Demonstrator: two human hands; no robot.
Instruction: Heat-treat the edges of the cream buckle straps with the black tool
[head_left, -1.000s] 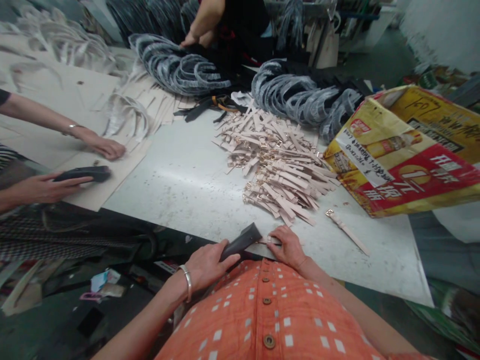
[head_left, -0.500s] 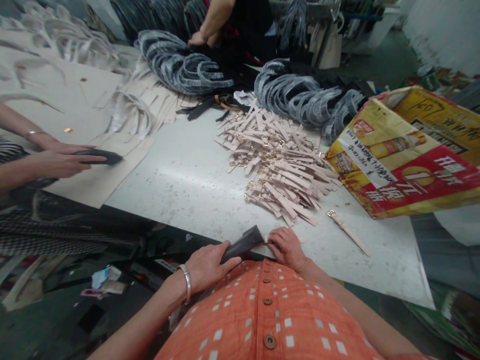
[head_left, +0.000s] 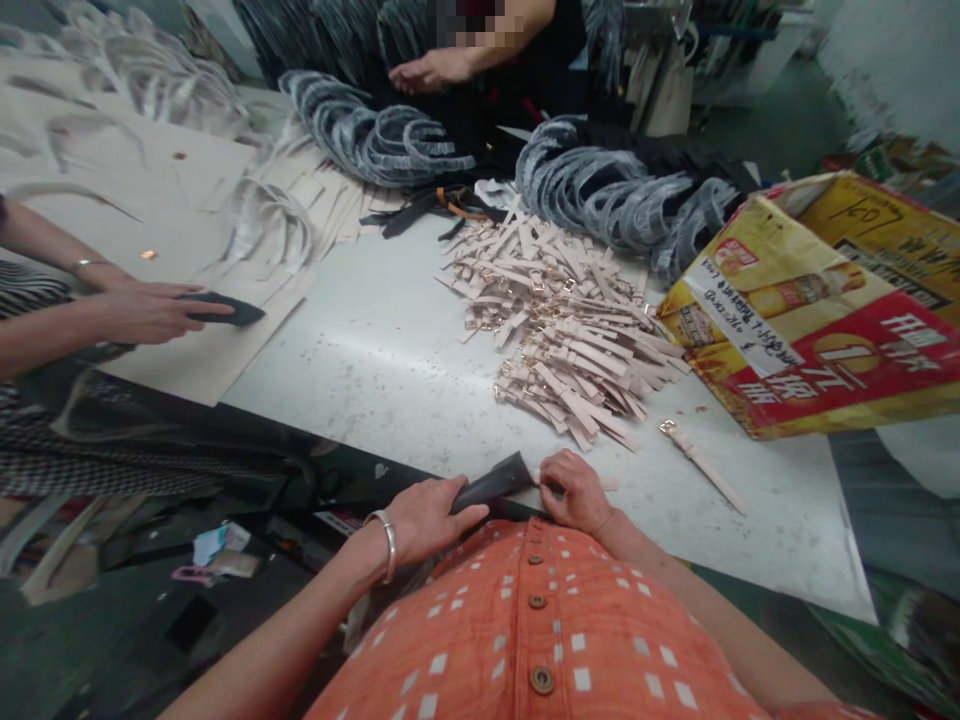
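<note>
At the table's near edge, close to my body, my left hand [head_left: 426, 522] grips a black object with a wider, squared far end [head_left: 504, 480]; its exact kind is unclear. Against that end, my right hand [head_left: 576, 490] has its fingers curled in a pinch on a small pale buckle strap [head_left: 612, 485], mostly hidden by the fingers. To the right lies a single beige buckle strap [head_left: 705, 468] with a gold buckle. Beyond my hands spreads a heap of similar straps [head_left: 574, 350].
A yellow and red cardboard box [head_left: 840, 350] stands on the right of the white table [head_left: 360, 350]. Plastic-wrapped curved handles [head_left: 600, 190] lie at the back. On the left, a co-worker's hands [head_left: 142, 312] hold a dark tapered object over beige sheets. Another person's hand [head_left: 435, 72] is at the far side.
My hands stay nearly where they were, with the black object and the strap still together. The co-worker across the table has lifted a hand, fingers extended. The view has shifted slightly.
</note>
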